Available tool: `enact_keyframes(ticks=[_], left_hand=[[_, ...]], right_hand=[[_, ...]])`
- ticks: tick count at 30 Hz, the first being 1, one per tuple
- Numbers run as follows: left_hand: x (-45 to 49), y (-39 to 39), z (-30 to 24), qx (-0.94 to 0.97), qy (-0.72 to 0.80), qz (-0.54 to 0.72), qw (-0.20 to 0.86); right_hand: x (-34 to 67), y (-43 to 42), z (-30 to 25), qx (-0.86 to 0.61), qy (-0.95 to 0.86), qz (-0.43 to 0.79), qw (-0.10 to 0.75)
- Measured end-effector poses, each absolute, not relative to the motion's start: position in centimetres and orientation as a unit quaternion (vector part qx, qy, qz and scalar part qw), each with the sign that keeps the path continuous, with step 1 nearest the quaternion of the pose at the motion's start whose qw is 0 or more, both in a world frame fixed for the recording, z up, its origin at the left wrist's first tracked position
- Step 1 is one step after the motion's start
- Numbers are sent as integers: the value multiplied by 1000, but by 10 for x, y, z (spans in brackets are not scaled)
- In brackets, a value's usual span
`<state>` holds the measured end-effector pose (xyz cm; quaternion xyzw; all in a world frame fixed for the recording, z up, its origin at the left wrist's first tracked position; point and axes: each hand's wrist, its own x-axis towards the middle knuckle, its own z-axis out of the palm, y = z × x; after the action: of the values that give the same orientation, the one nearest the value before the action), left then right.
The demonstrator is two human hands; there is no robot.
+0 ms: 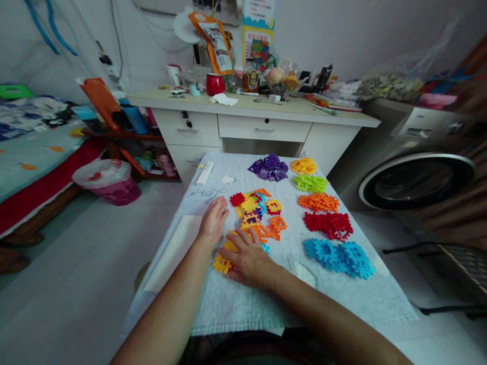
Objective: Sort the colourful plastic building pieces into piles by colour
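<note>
Notched plastic building pieces in mixed colours (249, 205) lie in a loose heap at the middle of the cloth-covered table. My right hand (249, 257) rests with spread fingers over yellow pieces (221, 264) at the heap's near left end, hiding part of them. Beside the heap's left edge, my left hand (214, 218) stands on its side, fingers stretched out, holding nothing. Sorted piles run down the right side: yellow (303, 166), lime green (310, 183), orange (318, 202), red (328, 225) and blue (338, 257). A purple pile (269, 168) sits at the far edge.
The table (266, 309) has a white strip (205, 174) at its far left corner. Beyond it stands a white desk (262, 114) with jars, papers and bags on top. A washing machine (414, 152) is at the right, a pink bin (114, 185) at the left.
</note>
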<state>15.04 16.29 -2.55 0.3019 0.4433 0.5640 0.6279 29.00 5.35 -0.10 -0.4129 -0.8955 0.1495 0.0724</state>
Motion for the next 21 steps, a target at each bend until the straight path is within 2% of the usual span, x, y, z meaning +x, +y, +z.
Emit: enact_keyframes(ticks=[6, 16, 21], left_hand=[[150, 162, -25, 311, 439, 560, 630], [156, 161, -35, 338, 436, 556, 622], [162, 157, -37, 400, 434, 554, 587]], right_hand=[[296, 70, -6, -470, -871, 116, 82], [320, 104, 7, -592, -773, 128, 191], [332, 128, 5, -676, -699, 113, 203]])
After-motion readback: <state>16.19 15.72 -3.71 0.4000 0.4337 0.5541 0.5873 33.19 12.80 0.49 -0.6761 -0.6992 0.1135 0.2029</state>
